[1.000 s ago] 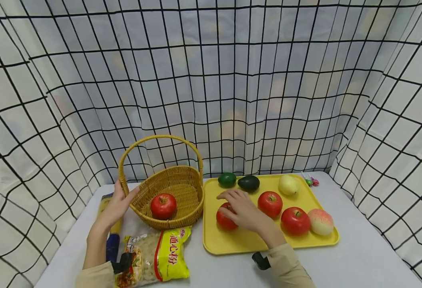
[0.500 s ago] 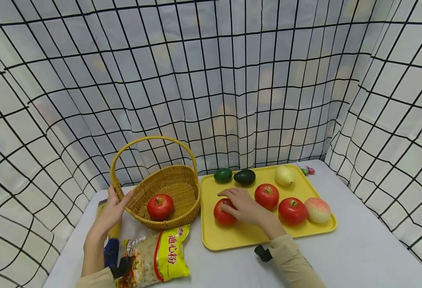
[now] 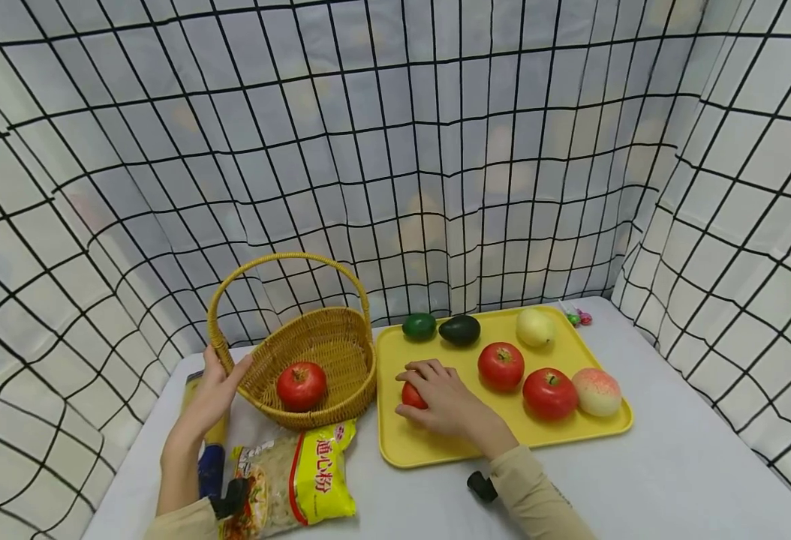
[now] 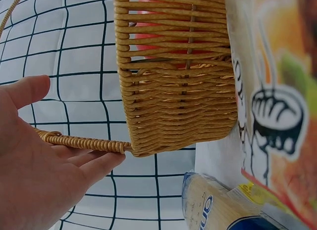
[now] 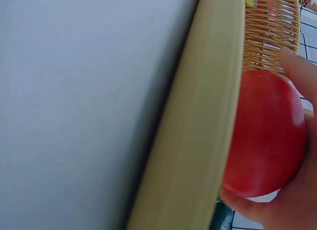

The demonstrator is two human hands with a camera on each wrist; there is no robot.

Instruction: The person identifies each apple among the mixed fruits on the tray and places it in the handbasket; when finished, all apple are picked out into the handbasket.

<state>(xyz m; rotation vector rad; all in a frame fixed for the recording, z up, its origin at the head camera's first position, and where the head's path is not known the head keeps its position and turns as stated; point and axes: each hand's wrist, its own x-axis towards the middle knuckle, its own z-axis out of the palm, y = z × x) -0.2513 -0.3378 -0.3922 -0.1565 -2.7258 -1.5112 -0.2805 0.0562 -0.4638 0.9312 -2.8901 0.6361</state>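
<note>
My left hand (image 3: pixel 213 394) is at the left side of the wicker basket (image 3: pixel 328 352). In the left wrist view, its extended fingers (image 4: pixel 94 165) lie behind the foot of the handle (image 4: pixel 89 142), with the thumb held apart. A pomegranate (image 3: pixel 301 386) sits inside the basket. My right hand (image 3: pixel 446 397) grips a smooth, round red fruit (image 5: pixel 267 136) from above, at the left part of the yellow tray (image 3: pixel 436 450). That fruit (image 3: pixel 412 396) is mostly hidden by the hand in the head view.
The tray also bears two avocados (image 3: pixel 459 330), a yellow pear-like fruit (image 3: pixel 535 328), two red fruits (image 3: pixel 551 394) and a peach (image 3: pixel 597 391). A macaroni bag (image 3: pixel 301 480) lies before the basket. A blue-and-yellow packet (image 3: pixel 212 457) lies left; lollipops (image 3: pixel 579 318) lie behind the tray.
The head view has tilted and shifted slightly. My right hand has come down over the red fruit and closed round it. My left hand stays at the basket handle.
</note>
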